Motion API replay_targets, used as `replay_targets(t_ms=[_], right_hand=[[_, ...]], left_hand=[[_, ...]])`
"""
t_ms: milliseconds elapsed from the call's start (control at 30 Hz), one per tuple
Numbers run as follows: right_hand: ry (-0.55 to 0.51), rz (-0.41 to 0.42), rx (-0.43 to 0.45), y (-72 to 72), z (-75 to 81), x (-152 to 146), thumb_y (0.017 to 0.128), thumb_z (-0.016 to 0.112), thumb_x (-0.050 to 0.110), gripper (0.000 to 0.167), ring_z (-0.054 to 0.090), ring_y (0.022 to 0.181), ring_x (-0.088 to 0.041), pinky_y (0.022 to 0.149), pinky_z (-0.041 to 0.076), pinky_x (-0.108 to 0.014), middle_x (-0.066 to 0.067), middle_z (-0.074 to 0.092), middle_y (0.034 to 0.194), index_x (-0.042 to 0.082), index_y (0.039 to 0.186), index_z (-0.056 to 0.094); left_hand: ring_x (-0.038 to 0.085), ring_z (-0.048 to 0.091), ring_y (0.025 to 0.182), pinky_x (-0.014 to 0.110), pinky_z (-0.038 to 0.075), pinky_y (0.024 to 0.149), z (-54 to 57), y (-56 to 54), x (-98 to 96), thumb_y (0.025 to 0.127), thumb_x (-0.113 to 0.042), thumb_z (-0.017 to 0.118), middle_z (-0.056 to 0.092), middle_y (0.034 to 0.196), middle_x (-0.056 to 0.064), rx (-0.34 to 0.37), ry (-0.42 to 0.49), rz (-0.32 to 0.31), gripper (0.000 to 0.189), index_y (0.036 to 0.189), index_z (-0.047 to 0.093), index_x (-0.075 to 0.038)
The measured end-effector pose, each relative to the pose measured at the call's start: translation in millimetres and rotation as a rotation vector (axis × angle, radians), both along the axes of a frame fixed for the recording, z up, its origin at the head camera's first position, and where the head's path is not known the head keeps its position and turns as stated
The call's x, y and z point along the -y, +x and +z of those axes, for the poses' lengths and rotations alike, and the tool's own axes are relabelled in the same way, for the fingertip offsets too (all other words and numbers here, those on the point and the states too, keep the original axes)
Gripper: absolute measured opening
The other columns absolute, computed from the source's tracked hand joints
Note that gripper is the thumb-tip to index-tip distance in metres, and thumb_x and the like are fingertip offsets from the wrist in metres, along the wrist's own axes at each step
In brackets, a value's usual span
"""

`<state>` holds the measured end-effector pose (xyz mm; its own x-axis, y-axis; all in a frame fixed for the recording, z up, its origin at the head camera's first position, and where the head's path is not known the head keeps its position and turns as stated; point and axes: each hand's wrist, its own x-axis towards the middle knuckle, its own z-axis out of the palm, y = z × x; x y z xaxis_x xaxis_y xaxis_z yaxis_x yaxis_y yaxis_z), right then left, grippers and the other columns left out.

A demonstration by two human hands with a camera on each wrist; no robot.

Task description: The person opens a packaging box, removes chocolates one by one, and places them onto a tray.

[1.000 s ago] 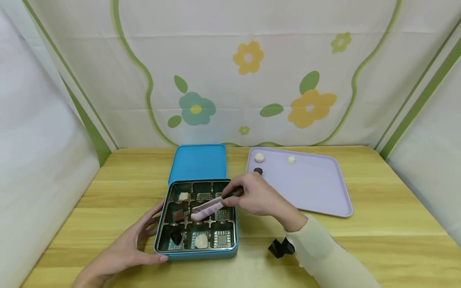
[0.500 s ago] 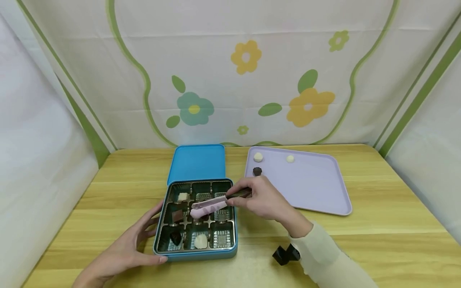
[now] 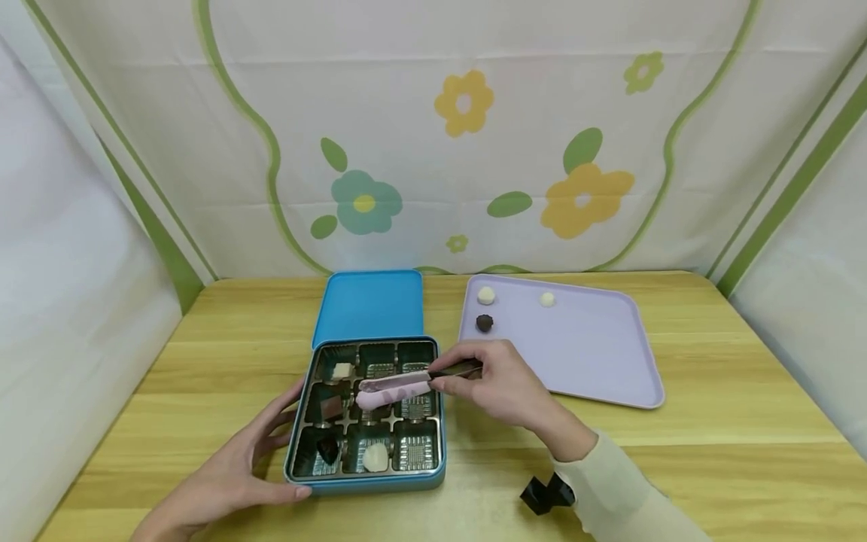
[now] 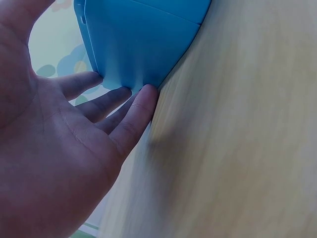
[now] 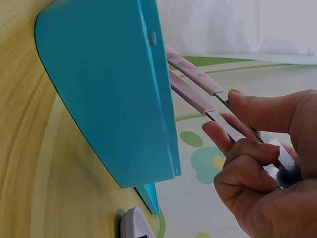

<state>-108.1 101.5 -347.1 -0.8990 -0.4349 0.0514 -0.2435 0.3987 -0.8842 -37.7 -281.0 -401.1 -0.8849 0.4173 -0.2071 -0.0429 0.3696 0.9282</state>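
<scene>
My right hand (image 3: 504, 384) pinches the dark metal handles of a pair of tongs (image 3: 389, 397) with pale pink tips. Those tips lie over the centre compartment of a blue tin (image 3: 379, 485), apart at the ends in the right wrist view; what is under them is mostly hidden. Around them in the tin's divided insert sit a white chocolate (image 3: 342, 370), a brown square chocolate (image 3: 330, 407), a dark chocolate (image 3: 328, 450) and a larger white chocolate (image 3: 375, 457). At the tin's left side my left hand (image 3: 233, 474) touches the wall with extended fingers (image 4: 133, 116), thumb at the front corner.
The blue lid (image 3: 371, 305) lies behind the tin. A lilac tray (image 3: 576, 346) at back right carries two white chocolates (image 3: 486, 295) and a dark round chocolate (image 3: 484, 323). Near my right sleeve is a black blocky object (image 3: 547, 493). A flowered cloth (image 3: 433, 150) hangs behind the table.
My right hand and the tong handles have shifted a little right and towards me, baring the dark round chocolate on the tray. The left hand keeps its place at the tin.
</scene>
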Motion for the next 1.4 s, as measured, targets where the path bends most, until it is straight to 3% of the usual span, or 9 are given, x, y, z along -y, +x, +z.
replay_targets(t_ms=[467,733,933,1400], right_hand=[[-0.052,-0.09,0.091,5.8,4.1,-18.4,0.094,0.085,0.021,0.02,0.068,0.087,-0.016,0.075,0.058,-0.025,-0.007,0.081,0.108,0.012,0.111,0.084],[-0.077,-0.151,0.122,4.4,-2.9,-38.3,0.093,0.086,0.021,0.022,0.066,0.084,-0.013,0.074,0.057,-0.024,-0.007,0.081,0.107,0.012,0.113,0.084],[-0.066,-0.194,0.099,3.6,-4.6,-62.8,0.094,0.086,0.024,0.021,0.069,0.093,-0.012,0.079,0.057,-0.024,-0.005,0.081,0.111,0.016,0.113,0.084],[-0.128,-0.243,0.106,4.3,-0.1,-90.9,0.098,0.082,0.02,0.029,0.072,0.097,-0.007,0.083,0.06,-0.022,0.007,0.081,0.106,0.002,0.12,0.08]], left_hand=[[0.061,0.039,0.148,0.02,0.051,0.101,1.2,4.7,1.4,0.087,-0.013,0.089,0.019,0.177,0.022,-0.048,0.002,-0.004,0.118,0.173,0.013,-0.039],[0.063,0.038,0.149,0.019,0.049,0.102,2.4,4.6,0.4,0.088,-0.015,0.089,0.016,0.178,0.023,-0.049,-0.007,-0.004,0.118,0.173,0.012,-0.04],[0.063,0.034,0.151,0.019,0.05,0.101,3.4,3.0,-1.7,0.09,-0.014,0.087,0.016,0.178,0.023,-0.031,0.007,-0.012,0.116,0.173,0.011,-0.041],[0.062,0.035,0.151,0.019,0.05,0.101,1.8,2.6,-2.7,0.09,-0.016,0.088,0.017,0.178,0.021,-0.03,-0.008,-0.006,0.116,0.173,0.012,-0.042]])
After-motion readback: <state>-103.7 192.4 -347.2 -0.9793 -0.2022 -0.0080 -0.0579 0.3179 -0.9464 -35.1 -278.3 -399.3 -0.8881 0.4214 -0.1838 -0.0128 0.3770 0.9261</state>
